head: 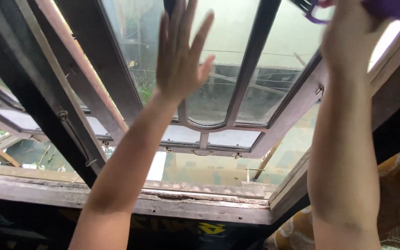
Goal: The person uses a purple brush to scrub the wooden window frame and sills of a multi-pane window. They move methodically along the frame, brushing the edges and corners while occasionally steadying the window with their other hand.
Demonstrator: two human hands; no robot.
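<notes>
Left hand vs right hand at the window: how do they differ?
The left hand is open, fingers spread and empty, in front of the window pane; the right hand is closed around a purple thing at the top edge. The left hand looks sharp and fully in view; the right is blurred and partly cut off. Both are raised, forearms bare.

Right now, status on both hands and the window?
Left hand open, fingers spread, flat against window pane. Right hand raised, gripping purple object at top edge, blurred. Window sash swung outward. Nothing between hands and glass.
</notes>
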